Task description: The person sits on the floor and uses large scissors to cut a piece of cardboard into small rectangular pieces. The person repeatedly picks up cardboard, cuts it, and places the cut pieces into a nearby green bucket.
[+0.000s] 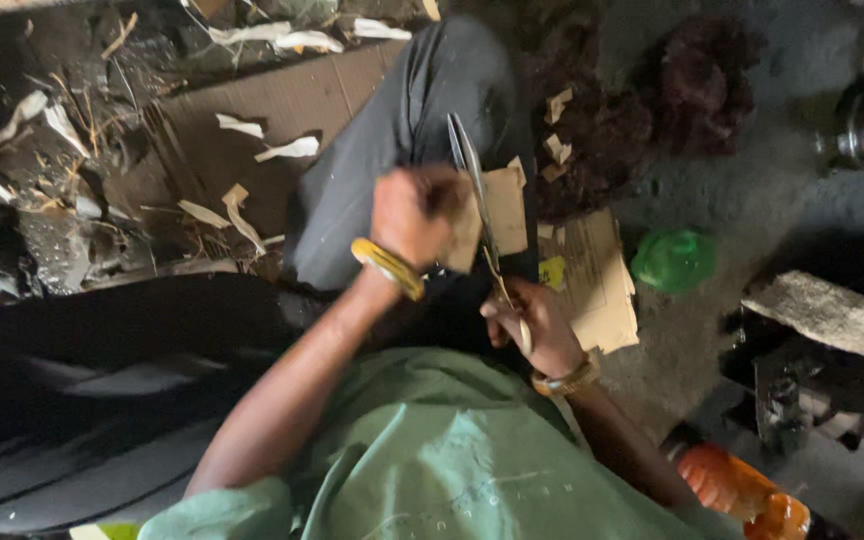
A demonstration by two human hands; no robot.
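Note:
My left hand, with a yellow bangle on the wrist, grips a small piece of brown cardboard held above my grey-trousered knee. My right hand, wearing a gold bangle, holds the handles of long metal scissors. The blades point away from me and run along the cardboard piece. The picture is blurred, so the exact cut line is hard to make out.
A larger cardboard sheet lies on the floor to the right, beside a green lid. A flattened cardboard box with pale paper scraps lies at left. Dark reddish clumps sit at the back. An orange container is lower right.

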